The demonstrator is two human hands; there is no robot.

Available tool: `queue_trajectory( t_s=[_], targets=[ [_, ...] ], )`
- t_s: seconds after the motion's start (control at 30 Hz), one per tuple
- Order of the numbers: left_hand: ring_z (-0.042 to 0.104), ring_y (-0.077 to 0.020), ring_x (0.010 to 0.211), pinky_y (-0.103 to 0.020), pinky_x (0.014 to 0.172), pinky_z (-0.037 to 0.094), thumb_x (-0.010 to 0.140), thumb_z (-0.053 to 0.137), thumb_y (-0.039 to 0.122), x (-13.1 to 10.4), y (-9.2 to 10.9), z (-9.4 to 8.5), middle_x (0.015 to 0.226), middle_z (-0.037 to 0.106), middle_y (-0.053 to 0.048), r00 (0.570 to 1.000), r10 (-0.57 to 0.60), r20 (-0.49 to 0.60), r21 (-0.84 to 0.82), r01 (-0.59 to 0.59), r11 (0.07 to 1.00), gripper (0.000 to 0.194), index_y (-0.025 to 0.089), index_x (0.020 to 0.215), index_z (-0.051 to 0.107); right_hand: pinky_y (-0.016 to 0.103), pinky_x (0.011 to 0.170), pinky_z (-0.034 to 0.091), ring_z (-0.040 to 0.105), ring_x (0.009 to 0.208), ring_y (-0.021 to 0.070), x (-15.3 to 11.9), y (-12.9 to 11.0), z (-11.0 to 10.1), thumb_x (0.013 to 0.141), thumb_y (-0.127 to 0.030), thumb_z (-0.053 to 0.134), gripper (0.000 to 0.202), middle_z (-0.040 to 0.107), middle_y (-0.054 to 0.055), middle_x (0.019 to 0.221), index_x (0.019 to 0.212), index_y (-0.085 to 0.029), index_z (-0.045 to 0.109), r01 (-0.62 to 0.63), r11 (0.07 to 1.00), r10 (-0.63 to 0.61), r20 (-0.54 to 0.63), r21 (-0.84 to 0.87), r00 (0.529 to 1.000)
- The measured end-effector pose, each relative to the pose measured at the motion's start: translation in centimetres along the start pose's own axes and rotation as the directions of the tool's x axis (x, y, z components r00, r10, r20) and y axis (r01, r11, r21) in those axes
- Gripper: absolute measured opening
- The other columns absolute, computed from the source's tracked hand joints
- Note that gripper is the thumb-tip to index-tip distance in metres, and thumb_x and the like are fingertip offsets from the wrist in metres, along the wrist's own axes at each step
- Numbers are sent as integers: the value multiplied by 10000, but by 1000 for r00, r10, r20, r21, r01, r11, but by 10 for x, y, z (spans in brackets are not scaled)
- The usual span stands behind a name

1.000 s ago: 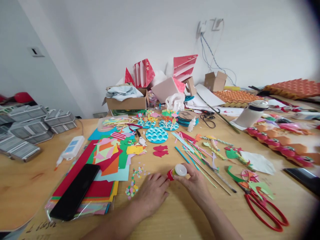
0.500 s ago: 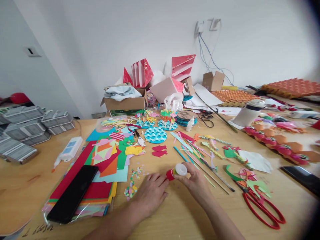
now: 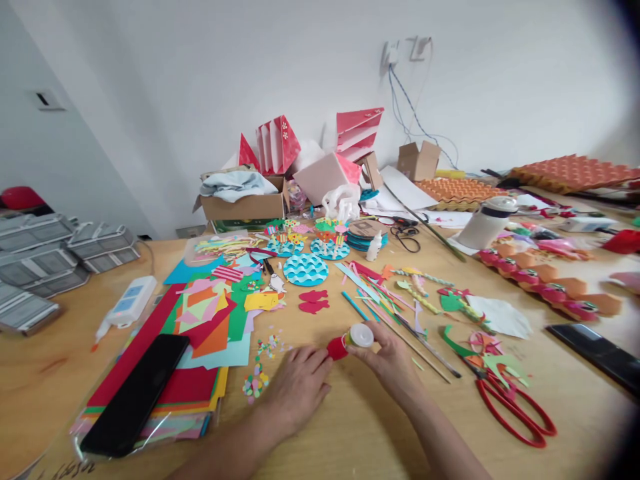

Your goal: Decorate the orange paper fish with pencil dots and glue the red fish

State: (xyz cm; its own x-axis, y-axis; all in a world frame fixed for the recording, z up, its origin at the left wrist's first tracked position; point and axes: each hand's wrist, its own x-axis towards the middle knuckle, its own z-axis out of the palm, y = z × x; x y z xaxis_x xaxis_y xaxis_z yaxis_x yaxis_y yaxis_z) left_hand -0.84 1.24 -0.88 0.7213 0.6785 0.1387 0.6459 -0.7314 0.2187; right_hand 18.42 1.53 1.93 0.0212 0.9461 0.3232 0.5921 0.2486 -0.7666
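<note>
My right hand (image 3: 393, 360) is closed round a short glue stick (image 3: 361, 336), tilted so that its round white end faces me. Its other end meets a small red paper piece (image 3: 337, 348), probably a fish shape; its outline is partly covered. My left hand (image 3: 300, 383) lies low on the table, fingers together, the fingertips holding the left edge of that red piece. Two red paper fish (image 3: 314, 301) lie just beyond my hands. Behind them is a blue wavy-topped disc (image 3: 306, 269). Small paper dots (image 3: 257, 380) are scattered left of my left hand.
Coloured paper sheets (image 3: 200, 383) with a black phone (image 3: 137, 393) on top lie at left, near a glue gun (image 3: 127, 303). Red-handled scissors (image 3: 515, 413), paper strips and thin sticks lie at right. A white bottle (image 3: 374, 247) and a cardboard box (image 3: 245, 207) stand farther back.
The view has turned slightly to the right, so things appear shifted left. Both hands keep nearly the same pose on the glue stick and the red paper piece.
</note>
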Motion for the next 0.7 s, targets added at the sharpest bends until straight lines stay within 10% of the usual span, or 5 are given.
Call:
queue_trajectory(
  t_s=[0.7],
  targets=[
    [395, -200, 1058, -360, 924, 328, 859, 510, 247, 1, 1, 0, 1149, 513, -17, 1000, -11, 8, -5, 11, 1000, 336, 198, 1185, 444, 274, 597, 411, 542, 654, 178, -1, 0, 14, 689, -445, 621, 253, 589, 13, 670, 693, -194, 585, 29, 999, -30, 48, 17, 998]
  ],
)
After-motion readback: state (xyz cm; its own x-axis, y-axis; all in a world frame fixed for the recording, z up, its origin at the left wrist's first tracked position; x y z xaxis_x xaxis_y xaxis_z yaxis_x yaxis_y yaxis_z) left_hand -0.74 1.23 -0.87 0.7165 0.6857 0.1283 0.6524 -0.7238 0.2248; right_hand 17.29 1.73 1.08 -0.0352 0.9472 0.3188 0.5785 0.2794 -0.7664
